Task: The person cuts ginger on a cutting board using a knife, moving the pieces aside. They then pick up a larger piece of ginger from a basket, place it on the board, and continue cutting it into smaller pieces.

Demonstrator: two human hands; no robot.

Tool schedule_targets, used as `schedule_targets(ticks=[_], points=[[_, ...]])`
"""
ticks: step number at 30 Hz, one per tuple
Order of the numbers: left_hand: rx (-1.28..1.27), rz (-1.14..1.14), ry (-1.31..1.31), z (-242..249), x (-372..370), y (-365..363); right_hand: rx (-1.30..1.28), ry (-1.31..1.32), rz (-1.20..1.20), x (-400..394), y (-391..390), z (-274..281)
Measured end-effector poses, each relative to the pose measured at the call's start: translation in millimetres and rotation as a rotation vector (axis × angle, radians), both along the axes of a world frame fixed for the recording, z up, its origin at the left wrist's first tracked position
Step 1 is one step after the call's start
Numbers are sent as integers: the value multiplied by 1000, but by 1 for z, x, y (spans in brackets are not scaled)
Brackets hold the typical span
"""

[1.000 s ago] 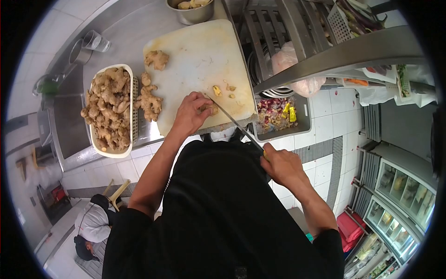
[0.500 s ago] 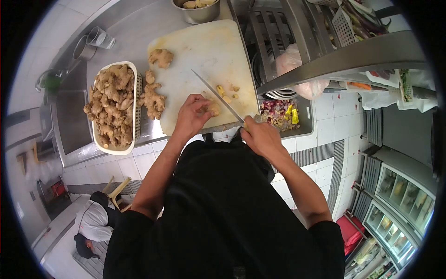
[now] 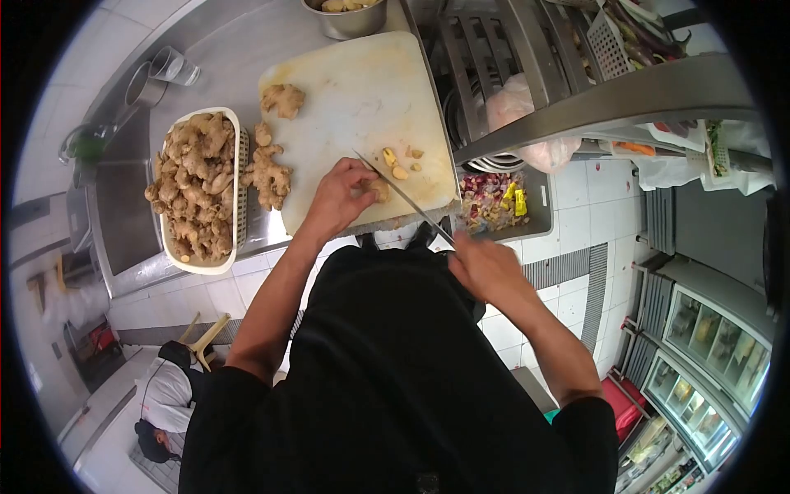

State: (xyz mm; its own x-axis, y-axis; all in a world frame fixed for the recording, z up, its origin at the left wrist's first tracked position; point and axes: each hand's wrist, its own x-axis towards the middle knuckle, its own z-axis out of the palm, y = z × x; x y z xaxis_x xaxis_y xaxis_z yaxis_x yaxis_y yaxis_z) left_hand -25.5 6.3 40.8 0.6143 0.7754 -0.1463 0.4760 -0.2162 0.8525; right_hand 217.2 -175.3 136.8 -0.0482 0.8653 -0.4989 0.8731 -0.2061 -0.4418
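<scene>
My left hand (image 3: 342,196) is closed on a piece of ginger (image 3: 379,191), held down near the front edge of the white cutting board (image 3: 354,90). In my right hand (image 3: 487,267) is the handle of a long knife (image 3: 411,206). Its blade slants up and left across the board, with the tip beside the left fingers. Small cut ginger pieces (image 3: 397,166) lie right of the blade. A whole ginger root (image 3: 284,100) sits on the board's upper left, and another ginger root (image 3: 268,177) rests at its left edge.
A white basket (image 3: 242,198) heaped with ginger stands left of the board. Behind it are a metal pot (image 3: 354,25) and a glass (image 3: 174,66). At lower right, a grey bin (image 3: 541,206) holds scraps. A metal shelf (image 3: 609,111) juts in from the right. A person (image 3: 164,395) is at lower left.
My right hand has drawn the knife back toward my body and to the right, so its tip is now near the left fingers. The left hand stays on the ginger.
</scene>
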Motion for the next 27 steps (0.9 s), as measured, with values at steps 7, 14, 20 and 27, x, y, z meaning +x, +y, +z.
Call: schedule_targets(ticks=[7, 14, 20, 27], points=[[10, 65, -118, -5, -4, -5, 204, 69, -58, -34, 50, -74], [62, 142, -16, -3, -5, -18, 163, 69, -118, -35, 44, -77], [-30, 82, 17, 0, -4, -7, 153, 45, -90, -11, 22, -32], [-63, 11, 61, 12, 3, 0, -102, -28, -50, 2, -14, 24]])
